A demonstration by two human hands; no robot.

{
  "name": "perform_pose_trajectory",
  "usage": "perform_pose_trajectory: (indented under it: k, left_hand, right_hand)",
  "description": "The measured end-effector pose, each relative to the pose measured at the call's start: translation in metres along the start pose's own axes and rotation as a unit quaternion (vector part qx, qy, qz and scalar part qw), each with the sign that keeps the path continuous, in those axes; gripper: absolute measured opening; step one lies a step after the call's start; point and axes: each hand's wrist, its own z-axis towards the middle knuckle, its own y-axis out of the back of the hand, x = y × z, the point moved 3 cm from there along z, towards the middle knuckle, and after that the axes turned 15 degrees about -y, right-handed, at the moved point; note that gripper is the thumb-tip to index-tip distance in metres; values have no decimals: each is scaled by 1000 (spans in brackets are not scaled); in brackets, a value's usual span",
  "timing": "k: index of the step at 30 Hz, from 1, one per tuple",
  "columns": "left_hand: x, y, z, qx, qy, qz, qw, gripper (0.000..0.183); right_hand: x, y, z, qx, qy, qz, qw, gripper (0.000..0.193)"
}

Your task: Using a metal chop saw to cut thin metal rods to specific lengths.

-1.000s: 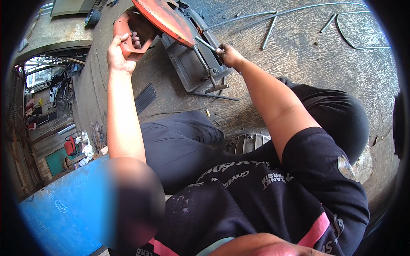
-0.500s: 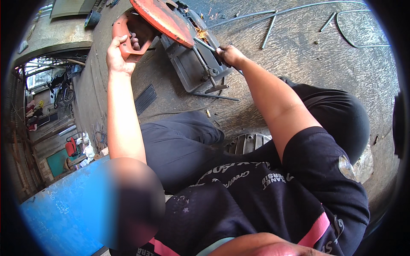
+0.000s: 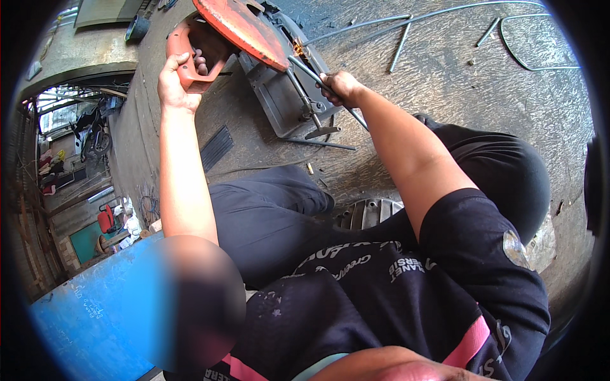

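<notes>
Left hand (image 3: 180, 82) closed round the orange handle (image 3: 178, 46) of the saw (image 3: 244, 33). Right hand (image 3: 342, 87) grips a rod (image 3: 306, 68), one end beside the guard's lower edge, above the grey base (image 3: 270, 101). Sparks (image 3: 298, 48) glow near that end. Base sits on the floor (image 3: 445, 82); dark bars (image 3: 217, 147) lie left of it, a short rod (image 3: 400, 48) well right.
</notes>
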Motion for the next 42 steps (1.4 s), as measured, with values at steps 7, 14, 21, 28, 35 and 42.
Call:
perform_pose_trajectory:
  k: [7, 14, 21, 28, 35, 42]
  left_hand:
    - [-2, 0, -1, -8, -6, 17, 1000, 38]
    - [-2, -7, -4, -13, -9, 28, 999, 36]
    - [-2, -6, -6, -36, -20, 34, 999, 34]
    - [-1, -4, -2, -32, -7, 24, 999, 35]
    - [-1, -3, -1, -10, -8, 36, 999, 32]
    - [-2, -5, 0, -15, 1, 28, 999, 28]
  right_hand:
    - [5, 8, 5, -42, 74, -97, 992, 27]
    - [13, 19, 12, -227, 150, -232, 934, 32]
    - [13, 14, 8, -206, 115, -211, 948, 31]
    - [4, 4, 4, -7, 15, -32, 999, 35]
    - [5, 0, 2, -7, 16, -27, 999, 34]
    - [12, 10, 4, -137, 100, -157, 973, 33]
